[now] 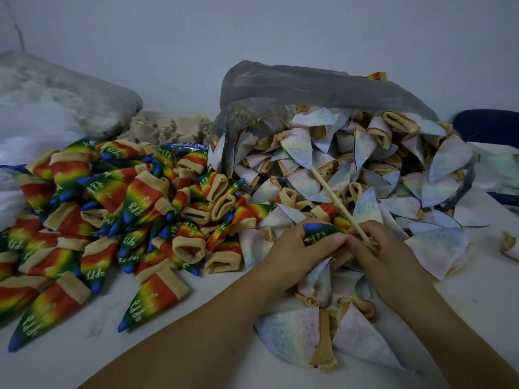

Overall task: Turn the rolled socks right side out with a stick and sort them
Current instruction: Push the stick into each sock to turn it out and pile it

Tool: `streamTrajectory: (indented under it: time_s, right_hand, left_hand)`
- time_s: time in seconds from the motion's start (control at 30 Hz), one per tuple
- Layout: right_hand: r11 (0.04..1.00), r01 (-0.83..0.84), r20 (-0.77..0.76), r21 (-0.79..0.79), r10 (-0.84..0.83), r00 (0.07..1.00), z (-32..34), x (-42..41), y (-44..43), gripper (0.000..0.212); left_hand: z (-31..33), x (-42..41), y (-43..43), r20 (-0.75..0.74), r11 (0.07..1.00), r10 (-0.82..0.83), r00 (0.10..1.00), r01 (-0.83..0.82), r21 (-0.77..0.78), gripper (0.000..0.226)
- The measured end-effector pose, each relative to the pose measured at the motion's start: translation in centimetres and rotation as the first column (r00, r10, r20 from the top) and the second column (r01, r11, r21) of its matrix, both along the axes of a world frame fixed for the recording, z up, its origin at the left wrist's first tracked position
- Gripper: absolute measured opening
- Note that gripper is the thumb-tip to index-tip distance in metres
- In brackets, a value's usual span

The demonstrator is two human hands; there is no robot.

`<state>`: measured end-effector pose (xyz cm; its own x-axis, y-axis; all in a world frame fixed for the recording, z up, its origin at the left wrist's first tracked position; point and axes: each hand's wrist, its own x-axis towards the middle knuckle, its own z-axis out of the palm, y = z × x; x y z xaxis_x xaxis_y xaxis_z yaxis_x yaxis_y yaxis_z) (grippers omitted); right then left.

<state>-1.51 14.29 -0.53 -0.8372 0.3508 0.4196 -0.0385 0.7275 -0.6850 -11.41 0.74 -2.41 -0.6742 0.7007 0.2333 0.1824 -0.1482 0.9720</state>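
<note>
My left hand (297, 249) grips a rainbow sock (323, 230) with its blue tip pointing left, just above my fingers. My right hand (384, 254) holds a thin wooden stick (334, 197) that slants up and to the left over the pale socks. The two hands meet at the sock. A pile of pale, inside-out socks (351, 169) spills from a grey plastic bag (295, 88) behind my hands. A pile of rainbow socks turned right side out (112, 214) covers the table on the left.
Several pale socks (323, 332) lie on the white table (196, 318) between my forearms. A single rolled sock (509, 245) sits at the right edge. A second filled grey bag (64, 94) and beige fabric (171, 127) lie at the back left. A dark blue object (488, 127) stands at the far right.
</note>
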Motion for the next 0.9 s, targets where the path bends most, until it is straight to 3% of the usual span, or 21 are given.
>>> streamTrajectory:
  time_s: [0.13,0.33,0.43,0.63,0.73,0.9]
  right_hand:
    - [0.99,-0.023,0.01,0.136,0.022,1.0,-0.3,0.0,-0.3,0.006]
    - [0.989,0.015,-0.031,0.145,-0.01,0.999,-0.4,-0.3,-0.6,0.011]
    - [0.994,0.051,-0.048,0.097,-0.047,0.998,-0.7,-0.5,-0.3,0.02]
    - [0.995,0.089,-0.047,-0.045,-0.091,0.995,-1.0,-0.6,0.3,0.02]
    - [0.994,0.092,-0.08,-0.058,-0.096,0.992,-0.7,-0.4,0.5,0.015]
    - [0.994,0.001,-0.101,-0.108,-0.012,0.995,-0.5,-0.3,0.2,0.012]
  left_hand:
    - [-0.1,-0.2,0.0,-0.017,0.999,0.051,0.999,-0.051,0.003,0.013]
    - [0.5,-0.4,-0.2,0.299,0.999,0.045,0.953,-0.042,-0.017,0.029]
    - [0.4,-0.7,-0.2,0.29,0.996,0.064,0.955,-0.046,-0.07,0.037]
    - [0.2,-0.2,-0.3,0.134,1.0,0.007,0.991,-0.006,-0.011,0.059]
    - [0.0,-0.7,-0.3,0.095,1.0,-0.005,0.995,0.008,-0.031,0.03]
    - [0.0,-0.6,-0.3,0.112,1.0,-0.014,0.994,0.012,0.013,0.02]
